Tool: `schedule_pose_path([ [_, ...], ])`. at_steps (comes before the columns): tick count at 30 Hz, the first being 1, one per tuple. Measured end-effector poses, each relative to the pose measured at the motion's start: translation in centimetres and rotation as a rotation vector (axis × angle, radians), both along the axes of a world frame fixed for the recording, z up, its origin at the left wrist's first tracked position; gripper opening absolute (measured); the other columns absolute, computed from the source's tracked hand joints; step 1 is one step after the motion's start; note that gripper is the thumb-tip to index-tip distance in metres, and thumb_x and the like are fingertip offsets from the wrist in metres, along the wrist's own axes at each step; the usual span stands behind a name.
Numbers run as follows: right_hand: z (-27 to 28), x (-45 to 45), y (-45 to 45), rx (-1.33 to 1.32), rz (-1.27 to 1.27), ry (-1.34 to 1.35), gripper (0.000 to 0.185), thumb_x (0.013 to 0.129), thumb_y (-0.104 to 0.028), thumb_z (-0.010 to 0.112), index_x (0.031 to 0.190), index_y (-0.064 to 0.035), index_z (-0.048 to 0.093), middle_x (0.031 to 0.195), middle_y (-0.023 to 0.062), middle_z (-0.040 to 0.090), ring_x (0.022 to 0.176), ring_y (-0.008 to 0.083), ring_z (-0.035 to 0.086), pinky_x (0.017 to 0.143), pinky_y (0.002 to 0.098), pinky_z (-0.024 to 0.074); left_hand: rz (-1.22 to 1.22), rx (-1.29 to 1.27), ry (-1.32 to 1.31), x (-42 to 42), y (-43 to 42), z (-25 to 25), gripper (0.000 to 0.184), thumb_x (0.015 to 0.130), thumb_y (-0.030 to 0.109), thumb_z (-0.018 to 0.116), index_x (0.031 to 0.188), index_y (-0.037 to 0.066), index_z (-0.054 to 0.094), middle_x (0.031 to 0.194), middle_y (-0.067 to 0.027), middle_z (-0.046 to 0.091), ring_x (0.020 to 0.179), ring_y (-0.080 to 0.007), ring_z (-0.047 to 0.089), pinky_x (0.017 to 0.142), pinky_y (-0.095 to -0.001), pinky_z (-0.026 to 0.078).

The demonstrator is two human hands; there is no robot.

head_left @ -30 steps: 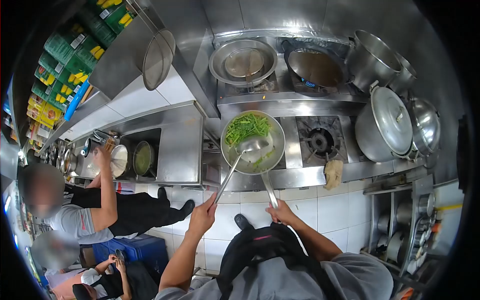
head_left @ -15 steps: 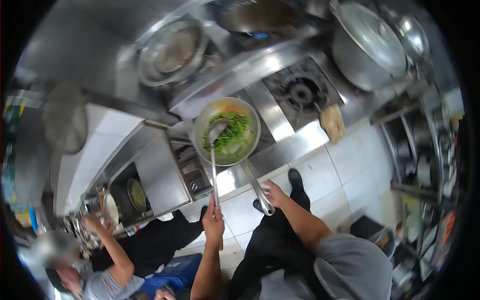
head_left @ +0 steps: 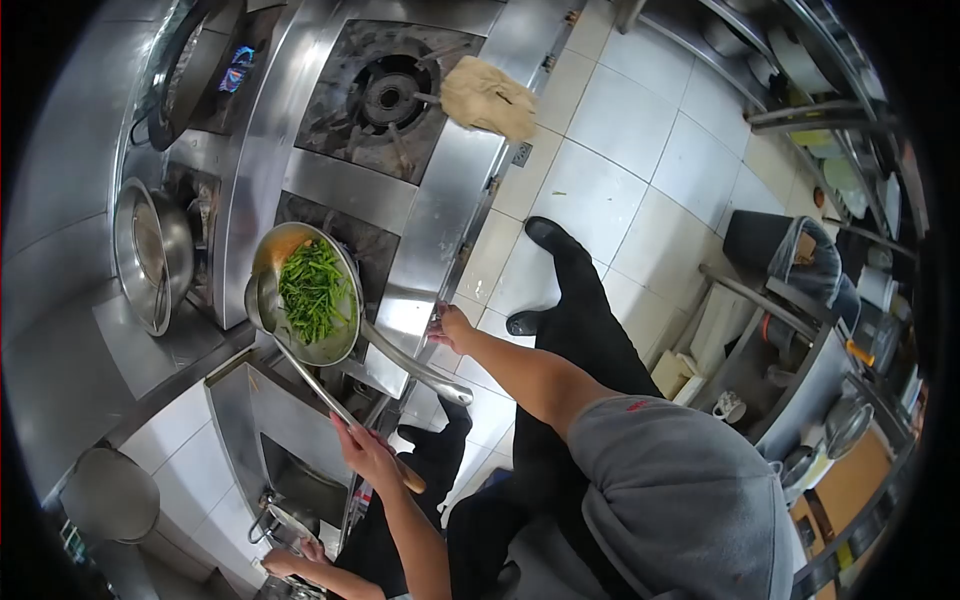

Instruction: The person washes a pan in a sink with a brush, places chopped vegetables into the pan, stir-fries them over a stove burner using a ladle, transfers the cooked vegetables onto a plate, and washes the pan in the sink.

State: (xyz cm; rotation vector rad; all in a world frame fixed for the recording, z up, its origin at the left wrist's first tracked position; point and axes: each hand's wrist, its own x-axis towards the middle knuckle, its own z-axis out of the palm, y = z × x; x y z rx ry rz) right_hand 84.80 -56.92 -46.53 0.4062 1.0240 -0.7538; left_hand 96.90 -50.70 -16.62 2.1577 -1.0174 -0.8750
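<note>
Probably weighty and stiff, the round grey metal pan over the silver steel stove suits a hold on its long steel handle — the left hand's fingers grip a wood-ended steel ladle, while the right hand's closure is unclear.

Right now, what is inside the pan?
Greens lie inside the pan, and some of its inner surface shows beside them. The surface directly under the greens is covered, so I cannot see it.

1. Pan, and it's one!
2. Ladle, one again!
3. The wearer's hands: left hand, right hand, that makes two!
4. Black shoes, and we've got four!
5. Cloth, a single one.
6. Flame, one.
7. Mug, just one!
</note>
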Motion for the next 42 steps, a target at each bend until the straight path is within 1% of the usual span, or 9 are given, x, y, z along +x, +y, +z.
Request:
schedule_pose_path([
  [5,0.0,-1.1,-0.3,-0.014,0.09,-0.055,0.052,0.102,-0.051,0.041,0.132,-0.0091,0.045,0.107,0.0167,0.059,0.092,0.0315,0.066,0.082,0.0466,0.0582,-0.105,0.068,-0.105,0.3,-1.8,-0.6,0.05,0.105,0.018,0.049,0.154,0.01,0.039,0.07,0.0024,0.048,0.051,-0.0034,0.044,0.044,-0.0201,0.037],
  [9,4.7,-4.7,1.5,0.164,0.304,-0.275,0.058,0.103,-0.055,0.037,0.136,-0.0088,0.045,0.123,0.0192,0.059,0.099,0.0309,0.065,0.085,0.0507,0.0563,-0.371,0.002,-0.534,2.5,0.8,3.1,0.042,0.098,0.009,0.056,0.14,0.005,0.056,0.081,-0.0123,0.065,0.067,-0.0236,0.061,0.063,-0.0373,0.048],
  [11,10.7,-9.1,2.0,-0.186,0.449,-0.58,0.061,0.103,-0.058,0.036,0.133,-0.0064,0.049,0.121,0.0188,0.061,0.096,0.0292,0.066,0.082,0.0488,0.0568,-0.385,-0.047,-0.683,2.6,1.9,6.7,0.041,0.095,0.007,0.059,0.135,0.004,0.06,0.088,-0.0191,0.069,0.073,-0.0317,0.064,0.07,-0.0416,0.049],
  [14,26.2,-12.1,-2.2,-0.432,0.704,-0.19,0.05,0.101,-0.052,0.051,0.108,-0.0029,0.056,0.096,0.0171,0.063,0.065,0.0199,0.063,0.054,0.0336,0.051,-0.386,0.172,-0.677,1.2,4.3,11.0,0.041,0.094,0.006,0.059,0.135,0.003,0.06,0.089,-0.0221,0.065,0.068,-0.0305,0.059,0.066,-0.0386,0.049],
  [19,30.1,-13.5,-2.4,-0.762,0.997,0.041,0.032,0.097,-0.029,0.065,0.083,-0.0063,0.047,0.052,0.0004,0.045,0.04,0.0131,0.048,0.036,0.032,0.0374,-0.04,0.309,-0.168,-3.8,7.3,17.5,0.039,0.097,0.008,0.057,0.136,0.005,0.06,0.082,-0.0132,0.068,0.068,-0.0119,0.06,0.068,-0.0285,0.05],
  [24,35.0,-21.1,-4.2,-0.67,1.216,0.047,0.025,0.094,-0.021,0.068,0.086,-0.0071,0.049,0.053,0.0015,0.048,0.039,0.013,0.048,0.037,0.0311,0.038,-0.079,0.325,-0.14,-8.7,11.2,21.0,0.04,0.095,0.013,0.059,0.135,0.009,0.061,0.08,-0.0183,0.069,0.07,-0.0304,0.069,0.07,-0.036,0.053],
  [26,34.9,-19.0,-7.5,-0.758,1.31,0.141,0.023,0.093,-0.016,0.068,0.086,-0.008,0.048,0.053,0.001,0.047,0.039,0.0124,0.047,0.038,0.0314,0.0388,-0.036,0.206,-0.207,-9.9,9.9,19.1,0.04,0.095,0.013,0.058,0.135,0.009,0.06,0.09,-0.0253,0.069,0.08,-0.0432,0.066,0.072,-0.0397,0.053],
  [37,30.7,-27.6,-8.6,-0.803,1.381,-0.073,0.029,0.093,-0.017,0.071,0.09,-0.0118,0.042,0.055,-0.002,0.041,0.04,0.0102,0.042,0.037,0.0285,0.0356,0.227,0.018,-0.161,-18.2,12.8,12.0,0.043,0.093,0.008,0.064,0.136,0.013,0.062,0.091,-0.0257,0.069,0.069,-0.0324,0.068,0.067,-0.0379,0.053],
  [42,30.5,-23.8,-9.7,-0.63,1.394,-0.098,0.028,0.094,-0.014,0.069,0.091,-0.0129,0.041,0.058,-0.0032,0.039,0.041,0.0099,0.039,0.037,0.0285,0.0335,0.302,-0.127,-0.201,-23.9,13.6,4.4,0.041,0.095,0.008,0.061,0.136,0.009,0.06,0.098,-0.0255,0.069,0.085,-0.0404,0.069,0.073,-0.041,0.055],
])
